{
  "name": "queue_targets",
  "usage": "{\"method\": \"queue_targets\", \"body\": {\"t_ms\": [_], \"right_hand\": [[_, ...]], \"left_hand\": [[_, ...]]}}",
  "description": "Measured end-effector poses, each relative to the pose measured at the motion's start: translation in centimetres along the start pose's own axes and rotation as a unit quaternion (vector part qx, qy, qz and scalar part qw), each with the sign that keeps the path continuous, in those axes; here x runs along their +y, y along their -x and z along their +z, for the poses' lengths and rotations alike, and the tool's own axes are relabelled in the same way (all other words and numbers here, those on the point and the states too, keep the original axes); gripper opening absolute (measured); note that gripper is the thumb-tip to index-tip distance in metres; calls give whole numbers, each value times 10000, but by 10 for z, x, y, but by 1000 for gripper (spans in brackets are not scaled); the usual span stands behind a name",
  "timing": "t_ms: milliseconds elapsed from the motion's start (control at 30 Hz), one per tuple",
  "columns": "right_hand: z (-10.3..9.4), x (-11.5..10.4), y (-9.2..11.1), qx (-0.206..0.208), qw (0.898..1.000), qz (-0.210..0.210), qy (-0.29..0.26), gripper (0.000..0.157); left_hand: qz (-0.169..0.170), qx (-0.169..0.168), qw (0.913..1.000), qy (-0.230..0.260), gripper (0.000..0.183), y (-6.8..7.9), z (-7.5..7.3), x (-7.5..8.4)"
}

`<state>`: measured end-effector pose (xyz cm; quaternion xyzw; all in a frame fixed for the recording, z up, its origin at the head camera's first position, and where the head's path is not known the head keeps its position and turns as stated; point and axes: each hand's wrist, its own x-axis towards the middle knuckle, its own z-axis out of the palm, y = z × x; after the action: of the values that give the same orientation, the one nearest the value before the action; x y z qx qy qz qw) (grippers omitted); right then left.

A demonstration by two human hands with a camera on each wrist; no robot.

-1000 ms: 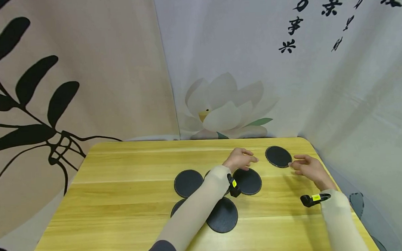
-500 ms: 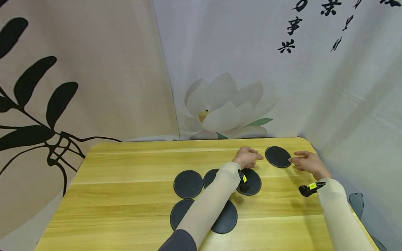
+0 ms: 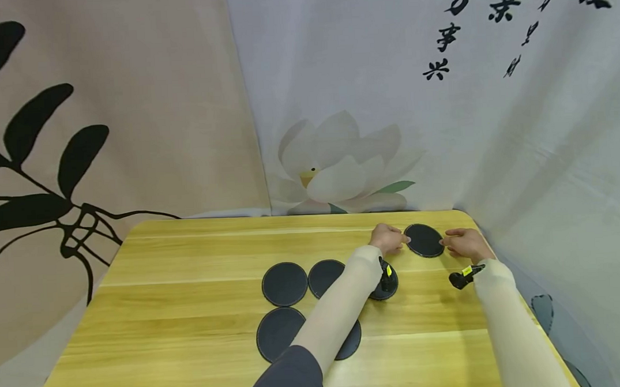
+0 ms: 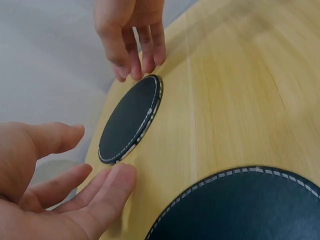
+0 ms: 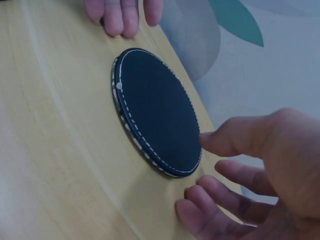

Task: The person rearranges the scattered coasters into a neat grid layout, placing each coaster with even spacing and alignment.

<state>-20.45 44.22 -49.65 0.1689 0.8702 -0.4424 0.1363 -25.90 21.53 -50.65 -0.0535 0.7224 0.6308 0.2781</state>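
Observation:
A round black coaster point(image 3: 424, 240) with white stitching lies flat at the back right of the table, between my two hands. Its side shows a pale patterned band in both wrist views. My left hand point(image 3: 387, 238) is at its left edge, fingers extended beside the rim and thumb raised apart in the left wrist view. On the opposite side is my right hand point(image 3: 467, 244); in the right wrist view its thumb tip point(image 5: 212, 142) meets or overlaps the rim, with the other fingers loosely bent near the table. Neither hand grips the coaster.
Several more black coasters lie left of centre, among them a back-left coaster point(image 3: 285, 284) and a front-left coaster point(image 3: 281, 334). My left forearm point(image 3: 341, 307) crosses over this group and partly hides some. Printed curtains point(image 3: 336, 71) hang behind the wooden table point(image 3: 164, 315).
My left hand has moved right to the left side of the lone coaster. My right hand has shifted slightly back and left, staying beside that coaster. The head view has turned slightly right.

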Motion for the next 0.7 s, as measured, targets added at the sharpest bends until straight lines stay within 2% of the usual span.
{"method": "queue_targets", "body": {"t_ms": [33,133,167,267,367,500,700], "right_hand": [[0,0,-1,-16,10000,-16,-34,62],[2,1,-5,8,9999,34,-114,61],[2,2,-6,14,9999,56,-125,61],[4,4,-9,45,9998,140,-118,60],[6,1,-6,78,9998,160,-56,59],[8,-2,-3,62,9998,156,56,56],[12,1,-2,75,9999,102,43,53]], "left_hand": [[-6,33,10000,36,39,1,1,1],[-71,79,9999,41,13,-1,5,3],[-84,104,9999,49,11,-2,5,4],[-128,183,9997,112,21,-5,7,4],[-120,316,9992,214,13,-5,9,4],[-91,404,9988,271,12,-3,10,4],[-155,385,9979,498,25,-1,11,3]]}}
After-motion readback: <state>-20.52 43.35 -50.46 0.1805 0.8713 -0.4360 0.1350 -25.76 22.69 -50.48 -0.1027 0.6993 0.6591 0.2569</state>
